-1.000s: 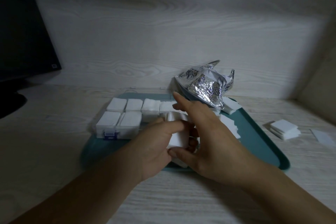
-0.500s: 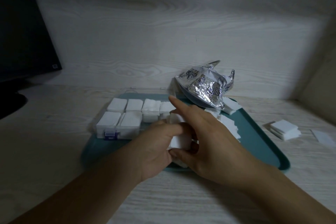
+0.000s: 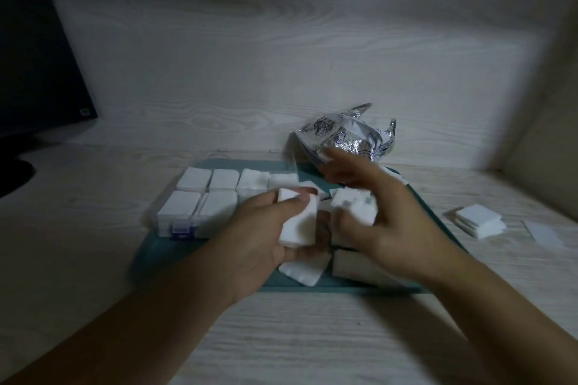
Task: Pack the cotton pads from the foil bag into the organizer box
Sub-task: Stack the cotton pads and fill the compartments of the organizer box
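1. Sorting is the step in hand, by my reading: you are splitting a bundle of cotton pads above the teal tray (image 3: 147, 256) before loading the organizer box (image 3: 200, 206).
2. Your left hand (image 3: 266, 234) grips one stack of pads (image 3: 298, 222), thumb curled over its top, fingers underneath.
3. Your right hand (image 3: 384, 225) holds a second stack (image 3: 353, 206) (blurred, so the exact finger placement is hard to tell), with its index finger stretched toward the foil bag (image 3: 347, 137).
4. The left stack stands nearly on edge, its long axis running from you toward the box; the right stack tilts, faces upward.
5. Next move likely calls for squaring one stack and lowering it flat into a free compartment on the box's right side.
6. Loose pads (image 3: 303, 269) lie on the tray below your hands; more pads (image 3: 475, 219) sit on the surface (image 3: 312, 337) at right.
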